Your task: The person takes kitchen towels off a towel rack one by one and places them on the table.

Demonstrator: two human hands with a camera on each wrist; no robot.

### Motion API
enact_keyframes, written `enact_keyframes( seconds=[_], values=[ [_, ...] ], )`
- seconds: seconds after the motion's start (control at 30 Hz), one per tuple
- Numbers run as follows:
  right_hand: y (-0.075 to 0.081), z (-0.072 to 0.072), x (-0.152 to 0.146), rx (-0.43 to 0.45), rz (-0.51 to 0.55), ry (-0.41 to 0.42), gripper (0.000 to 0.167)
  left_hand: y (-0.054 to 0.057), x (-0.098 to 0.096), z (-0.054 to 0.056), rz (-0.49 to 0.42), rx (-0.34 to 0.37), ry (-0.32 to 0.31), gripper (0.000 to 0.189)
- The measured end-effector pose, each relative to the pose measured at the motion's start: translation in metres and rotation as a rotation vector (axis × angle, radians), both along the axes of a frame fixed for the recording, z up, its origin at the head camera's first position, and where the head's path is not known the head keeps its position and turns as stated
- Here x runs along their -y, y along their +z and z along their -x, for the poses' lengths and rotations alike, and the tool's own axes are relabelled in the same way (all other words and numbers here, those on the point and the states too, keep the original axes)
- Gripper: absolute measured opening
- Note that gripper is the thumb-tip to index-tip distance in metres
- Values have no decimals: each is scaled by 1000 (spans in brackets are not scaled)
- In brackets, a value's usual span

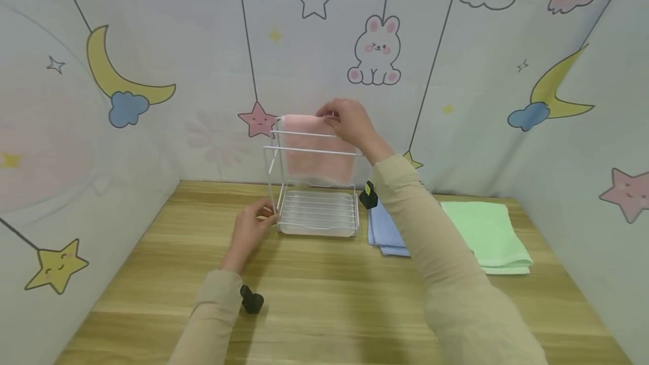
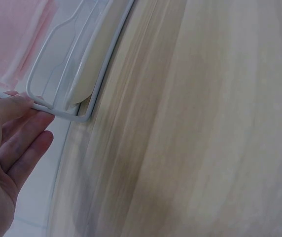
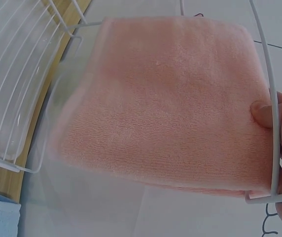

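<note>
A white wire rack (image 1: 314, 151) stands on the table near the back wall. Over its rear top bar hangs a folded pink towel (image 1: 316, 156), which fills most of the right wrist view. My right hand (image 1: 351, 123) pinches the towel's upper edge at the right end of that bar, thumb on the near face. Low at the rack's left side, my left hand (image 1: 252, 221) holds the wire frame (image 2: 42, 106) between thumb and fingers. A shallow translucent tray (image 1: 318, 230) sits in the rack's base.
To the right of the rack lies a folded blue towel (image 1: 386, 232), partly hidden under my right forearm. Farther right is a folded green towel (image 1: 484, 235). Printed fabric walls (image 1: 213, 61) enclose the wooden table (image 1: 314, 297) at the back and both sides.
</note>
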State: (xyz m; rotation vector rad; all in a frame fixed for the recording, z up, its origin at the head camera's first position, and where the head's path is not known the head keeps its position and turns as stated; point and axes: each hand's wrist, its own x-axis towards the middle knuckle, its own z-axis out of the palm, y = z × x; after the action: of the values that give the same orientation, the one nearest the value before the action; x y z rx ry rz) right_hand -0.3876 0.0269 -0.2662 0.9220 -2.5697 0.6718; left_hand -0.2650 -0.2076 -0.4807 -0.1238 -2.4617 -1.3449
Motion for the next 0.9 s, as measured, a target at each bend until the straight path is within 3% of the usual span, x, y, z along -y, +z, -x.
enact_keyframes(
  seconds=[0.57, 0.77, 0.9],
  values=[
    [3, -1, 0, -28, -14, 3, 19, 0, -1, 1, 28, -22, 7, 14],
    [7, -1, -2, -104, 37, 17, 19, 0, 0, 1, 31, -15, 6, 14],
    [20, -4, -5, -158, 65, 19, 19, 0, 0, 1, 26, -1, 9, 14]
  ],
)
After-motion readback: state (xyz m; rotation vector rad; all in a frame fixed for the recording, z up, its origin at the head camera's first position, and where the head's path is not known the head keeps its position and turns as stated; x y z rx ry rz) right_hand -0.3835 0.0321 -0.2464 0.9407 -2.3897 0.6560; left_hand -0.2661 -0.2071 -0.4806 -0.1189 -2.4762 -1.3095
